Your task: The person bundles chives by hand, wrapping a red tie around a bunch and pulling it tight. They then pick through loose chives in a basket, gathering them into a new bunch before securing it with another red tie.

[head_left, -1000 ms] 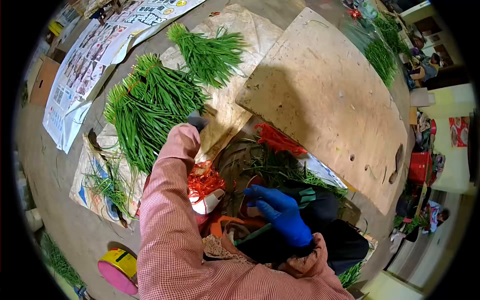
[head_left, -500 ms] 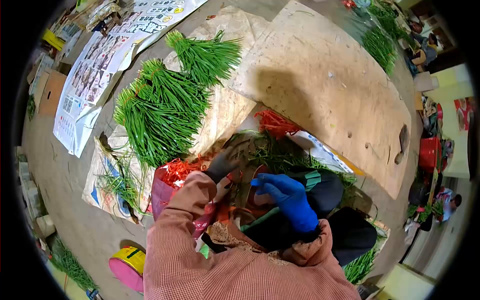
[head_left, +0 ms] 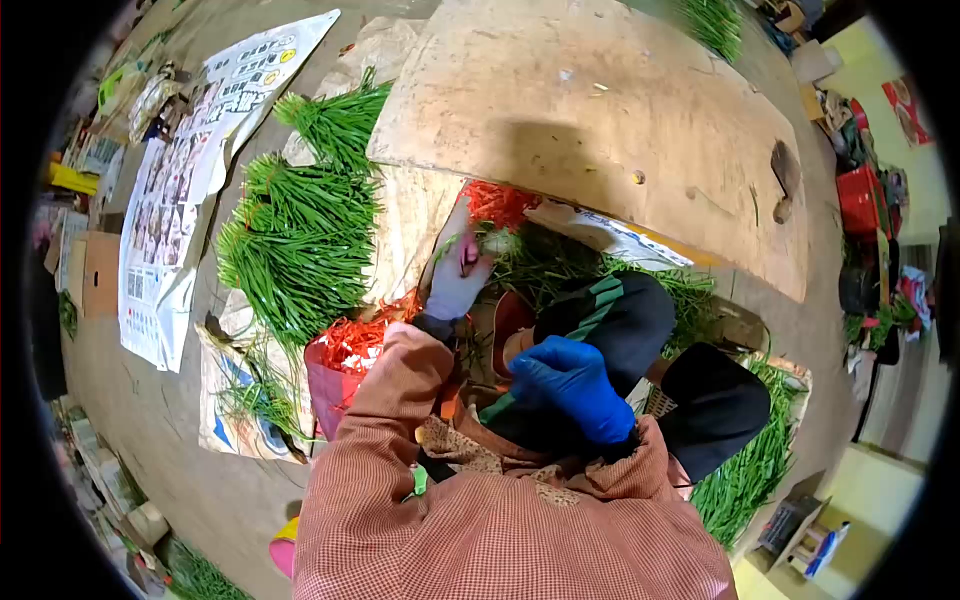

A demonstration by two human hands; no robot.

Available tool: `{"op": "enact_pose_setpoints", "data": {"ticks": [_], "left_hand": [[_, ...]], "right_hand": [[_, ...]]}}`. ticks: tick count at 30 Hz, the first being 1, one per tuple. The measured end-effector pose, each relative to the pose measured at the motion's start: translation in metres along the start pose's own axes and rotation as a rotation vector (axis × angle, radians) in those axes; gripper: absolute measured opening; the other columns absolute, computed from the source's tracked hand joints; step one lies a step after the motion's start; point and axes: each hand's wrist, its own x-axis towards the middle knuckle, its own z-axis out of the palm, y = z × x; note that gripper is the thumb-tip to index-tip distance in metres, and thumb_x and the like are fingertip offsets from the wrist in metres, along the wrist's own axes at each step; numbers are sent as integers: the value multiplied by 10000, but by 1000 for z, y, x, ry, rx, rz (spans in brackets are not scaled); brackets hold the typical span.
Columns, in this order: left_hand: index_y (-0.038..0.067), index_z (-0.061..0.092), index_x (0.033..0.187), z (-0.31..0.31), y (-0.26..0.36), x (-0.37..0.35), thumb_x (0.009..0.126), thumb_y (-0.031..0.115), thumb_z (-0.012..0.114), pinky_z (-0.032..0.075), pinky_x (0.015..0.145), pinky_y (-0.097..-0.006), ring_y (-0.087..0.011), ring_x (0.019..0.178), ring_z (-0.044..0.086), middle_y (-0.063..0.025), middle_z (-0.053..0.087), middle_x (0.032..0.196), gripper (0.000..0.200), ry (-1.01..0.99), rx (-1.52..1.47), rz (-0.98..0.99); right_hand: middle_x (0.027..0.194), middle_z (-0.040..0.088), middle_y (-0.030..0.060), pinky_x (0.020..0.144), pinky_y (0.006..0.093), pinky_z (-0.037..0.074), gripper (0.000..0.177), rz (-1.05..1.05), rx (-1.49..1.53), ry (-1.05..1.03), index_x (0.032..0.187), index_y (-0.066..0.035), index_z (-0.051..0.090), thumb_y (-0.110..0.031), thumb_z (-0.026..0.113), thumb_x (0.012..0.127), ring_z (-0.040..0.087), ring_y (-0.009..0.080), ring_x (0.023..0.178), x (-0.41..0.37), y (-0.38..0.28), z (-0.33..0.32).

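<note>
My left hand, in a pale glove with a dark cuff, reaches down past the board's near edge. Its thumb stands apart from the fingers, and I see nothing held. Close to its fingertips are red plastic strips and loose green chive leaves. My right hand, in a blue glove, is curled closed above my lap; whatever it may hold is hidden. Left of my left hand lies a large pile of chives, with another chive bunch behind it. More red strips fill a red bag beside my left forearm.
A wide wooden board slants across the front. A printed banner lies on the floor at left. More chives lie by my right knee. A sack with scraps is at lower left. A cardboard box stands far left.
My left hand has reached forward towards the red strips, its thumb now apart from the fingers. My right hand has curled tighter near the same place. The whole view has shifted with my head.
</note>
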Motion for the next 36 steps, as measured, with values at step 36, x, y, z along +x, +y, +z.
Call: {"op": "enact_pose_setpoints", "data": {"ticks": [36], "left_hand": [[21,584,1056,-49,179,-31,903,158,378,309,428,-201,-47,437,360,54,383,518,291,-499,104,-409]], "right_hand": [[671,624,40,480,203,446,117,-104,193,134,819,-24,633,-138,611,830,556,70,549,-49,20,-32]]}}
